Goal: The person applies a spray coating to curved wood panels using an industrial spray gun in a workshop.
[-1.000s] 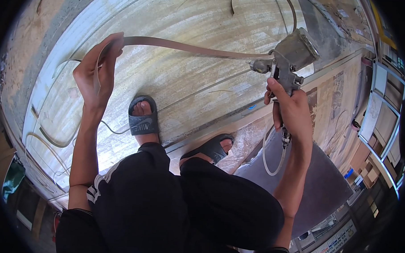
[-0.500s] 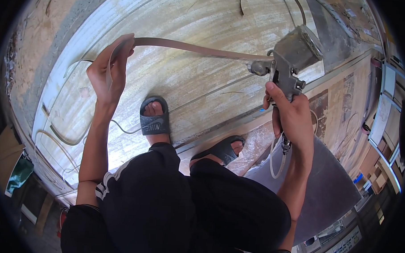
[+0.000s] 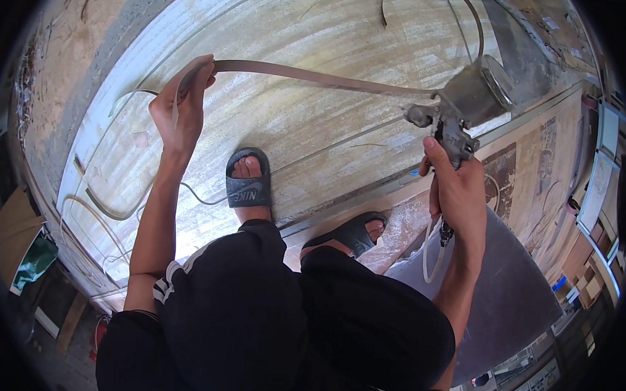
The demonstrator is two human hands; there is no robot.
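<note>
A long, thin brownish strip [image 3: 310, 77], like edge banding, runs across the upper middle of the view. Its left part passes through my left hand [image 3: 185, 105], whose fingers are closed on it. The strip's right stretch reaches behind the spray gun [image 3: 453, 128], and a strip piece curves up beyond the cup. My right hand [image 3: 458, 183] is wrapped round the gun's handle, thumb near the gun body. The gun's metal cup [image 3: 483, 88] tilts to the upper right. A pale hose [image 3: 429, 265] hangs below the handle in a loop. Whether spray leaves the nozzle cannot be made out.
Under my sandalled feet [image 3: 248, 176] lies a stained, pale wooden board [image 3: 315, 140]. Loose curled strips [image 3: 112, 212] lie at its left. A dark smooth panel [image 3: 506, 299] sits below my right arm. Wood offcuts [image 3: 589, 284] are stacked at the far right.
The spray gun and my right hand have shifted slightly right and down, with the gun turned a little. The whole view has also drifted slightly. Both hands keep their holds.
</note>
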